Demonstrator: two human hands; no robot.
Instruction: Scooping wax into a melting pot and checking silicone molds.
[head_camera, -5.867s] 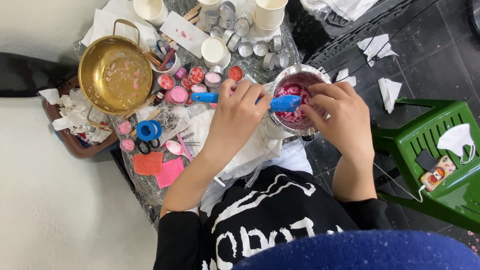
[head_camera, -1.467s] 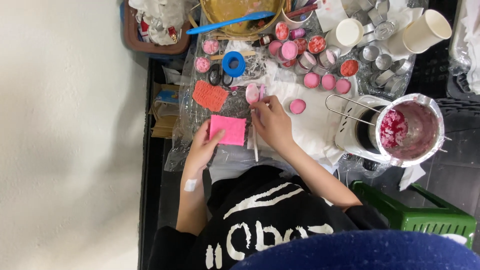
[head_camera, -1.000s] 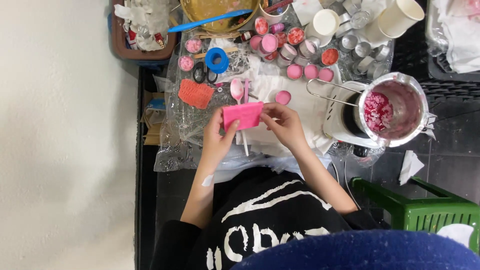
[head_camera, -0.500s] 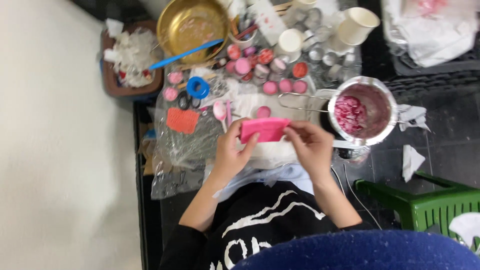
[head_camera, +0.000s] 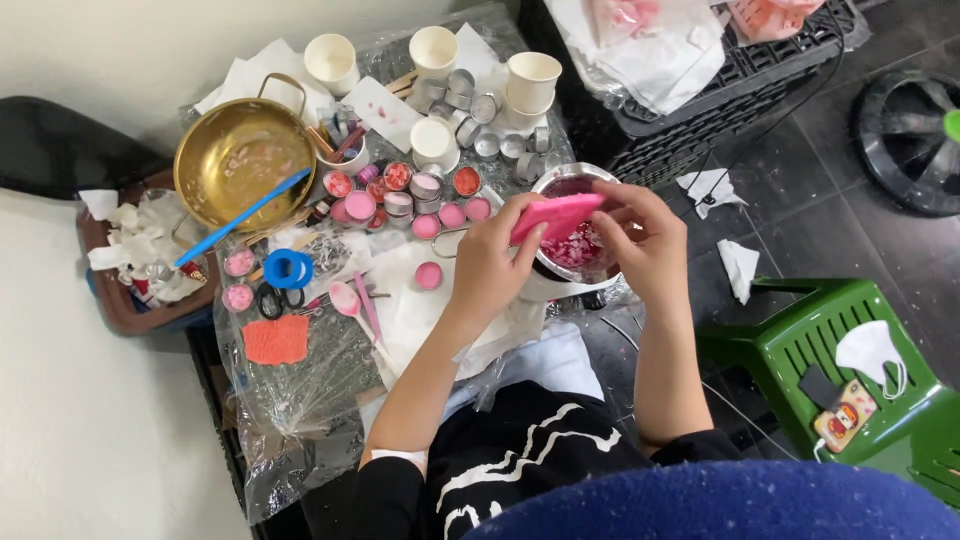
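My left hand (head_camera: 492, 262) and my right hand (head_camera: 645, 243) both grip a flat pink square mould (head_camera: 556, 215), held tilted over a steel pot (head_camera: 575, 250) that contains pink and white wax bits. The left hand pinches the mould's near-left edge and the right hand its far-right edge. The pot stands at the right end of a plastic-covered table (head_camera: 300, 400).
On the table sit a brass pan (head_camera: 238, 150) with a blue spatula (head_camera: 242, 216), several small tins of pink wax (head_camera: 400, 200), paper cups (head_camera: 530, 78), blue tape (head_camera: 288, 269), an orange mould (head_camera: 276, 340) and a pink spoon (head_camera: 352, 300). A green stool (head_camera: 850, 370) stands to the right.
Both hands have carried the pink mould from the table's middle rightward, and it now sits over the steel pot. The view has swung as my head moved.
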